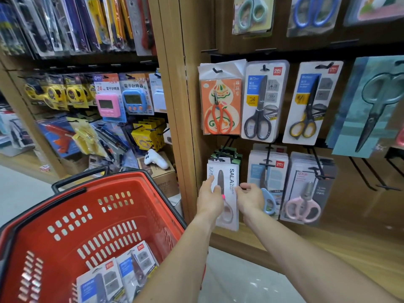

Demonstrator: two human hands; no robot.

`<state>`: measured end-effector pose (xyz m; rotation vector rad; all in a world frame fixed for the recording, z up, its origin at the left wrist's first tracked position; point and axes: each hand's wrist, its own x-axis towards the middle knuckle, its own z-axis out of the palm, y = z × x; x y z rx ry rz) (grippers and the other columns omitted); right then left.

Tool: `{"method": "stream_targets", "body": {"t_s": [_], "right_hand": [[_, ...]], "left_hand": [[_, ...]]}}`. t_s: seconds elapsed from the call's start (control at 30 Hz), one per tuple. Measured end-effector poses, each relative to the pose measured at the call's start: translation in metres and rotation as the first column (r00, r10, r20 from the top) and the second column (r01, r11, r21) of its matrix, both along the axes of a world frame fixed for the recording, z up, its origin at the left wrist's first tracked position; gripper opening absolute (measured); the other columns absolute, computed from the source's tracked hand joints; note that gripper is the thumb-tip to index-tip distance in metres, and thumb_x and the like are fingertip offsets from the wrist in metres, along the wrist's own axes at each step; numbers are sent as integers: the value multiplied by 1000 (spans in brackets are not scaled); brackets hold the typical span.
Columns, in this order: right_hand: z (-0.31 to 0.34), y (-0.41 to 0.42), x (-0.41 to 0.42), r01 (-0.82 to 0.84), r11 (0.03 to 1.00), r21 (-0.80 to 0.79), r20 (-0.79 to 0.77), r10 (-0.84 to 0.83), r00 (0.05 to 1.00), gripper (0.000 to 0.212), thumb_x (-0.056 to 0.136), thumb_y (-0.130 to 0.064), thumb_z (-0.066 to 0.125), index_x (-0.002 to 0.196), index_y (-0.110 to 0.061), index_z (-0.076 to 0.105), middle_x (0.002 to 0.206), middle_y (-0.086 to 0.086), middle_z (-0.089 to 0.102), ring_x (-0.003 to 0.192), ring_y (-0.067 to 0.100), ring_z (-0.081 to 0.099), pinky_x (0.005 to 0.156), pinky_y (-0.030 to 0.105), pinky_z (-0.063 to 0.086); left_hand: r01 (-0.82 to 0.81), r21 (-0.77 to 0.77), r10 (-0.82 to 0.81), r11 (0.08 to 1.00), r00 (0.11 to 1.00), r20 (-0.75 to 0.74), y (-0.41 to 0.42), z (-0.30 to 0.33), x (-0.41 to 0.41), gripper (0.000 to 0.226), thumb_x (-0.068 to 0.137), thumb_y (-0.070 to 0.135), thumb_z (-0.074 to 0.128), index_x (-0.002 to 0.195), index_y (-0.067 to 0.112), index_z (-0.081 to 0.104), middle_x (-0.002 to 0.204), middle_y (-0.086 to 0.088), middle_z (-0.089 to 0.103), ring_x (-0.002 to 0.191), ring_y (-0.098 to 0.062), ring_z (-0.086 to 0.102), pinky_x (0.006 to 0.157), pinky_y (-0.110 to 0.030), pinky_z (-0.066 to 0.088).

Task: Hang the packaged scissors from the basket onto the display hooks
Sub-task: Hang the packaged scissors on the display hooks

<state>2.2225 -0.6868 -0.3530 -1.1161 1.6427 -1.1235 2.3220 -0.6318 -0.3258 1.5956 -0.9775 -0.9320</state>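
A white SALA scissors package (228, 182) hangs at the front of the lower-left display hook (220, 159), with more packs behind it. My left hand (209, 199) holds its left edge, thumb on the front. My right hand (250, 197) touches its right edge with loosely curled fingers. The red basket (72, 204) sits at lower left. Inside it lie two grey-and-blue packaged scissors (119, 275), near its right wall.
Other hooks carry orange (219, 106), grey (261, 101), yellow-handled (310, 103), blue (265, 182) and pink (306, 189) scissors packs. Bare black hooks (371, 178) jut out at lower right. A wooden post (175, 95) divides the shelves; timers and tape measures hang left.
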Motion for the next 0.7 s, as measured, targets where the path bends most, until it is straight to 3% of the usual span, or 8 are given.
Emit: {"method": "stream_targets", "body": {"t_s": [0.1, 0.23, 0.3, 0.4, 0.53, 0.7], "right_hand": [[6, 6, 3, -1, 1000, -12, -38, 1, 999, 28, 102, -23, 65, 128, -14, 62, 128, 9, 68, 115, 28, 64, 91, 35, 51], [28, 30, 15, -132, 979, -158, -122, 114, 986, 26, 101, -25, 66, 126, -18, 63, 121, 0, 68, 104, 15, 61, 84, 26, 45], [45, 46, 27, -240, 935, -262, -159, 204, 966, 20, 100, -26, 68, 118, -20, 66, 102, -9, 67, 92, 9, 60, 76, 19, 42], [62, 75, 54, -405, 825, -394, -224, 341, 913, 14, 95, -24, 72, 108, -24, 68, 91, -15, 67, 85, 0, 63, 71, 12, 44], [57, 114, 95, -711, 637, -298, -418, 583, 697, 20, 91, -24, 76, 109, -27, 69, 89, -12, 71, 85, 3, 67, 80, 22, 52], [24, 134, 152, -862, 486, 144, -604, 733, 313, 40, 92, -35, 74, 130, -23, 63, 116, -1, 73, 113, 22, 68, 98, 38, 52]], "left_hand": [[35, -40, -32, 999, 996, 78, 4, 2, 7, 49, 112, 23, 45, 159, 31, 41, 163, 6, 45, 149, -18, 43, 122, -40, 38], [128, -68, -85, 989, 893, 442, 18, 22, 39, 48, 110, 29, 52, 157, 21, 46, 160, 1, 49, 150, -17, 41, 121, -32, 31], [165, -51, -107, 985, 817, 566, 30, 33, 71, 44, 107, 28, 58, 150, 19, 56, 150, -4, 60, 140, -20, 53, 118, -30, 37], [182, 8, -147, 983, 765, 627, 63, 39, 127, 35, 105, 27, 63, 139, 21, 66, 125, 2, 74, 111, -16, 70, 105, -31, 50], [98, 121, -154, 988, 702, 695, 114, 21, 192, 34, 105, 31, 63, 137, 21, 67, 126, 2, 73, 109, -15, 69, 100, -29, 50], [-1, 329, -241, 944, 677, 695, 153, -28, 245, 47, 107, 41, 56, 150, 22, 54, 147, -4, 62, 133, -24, 59, 111, -37, 45]]}}
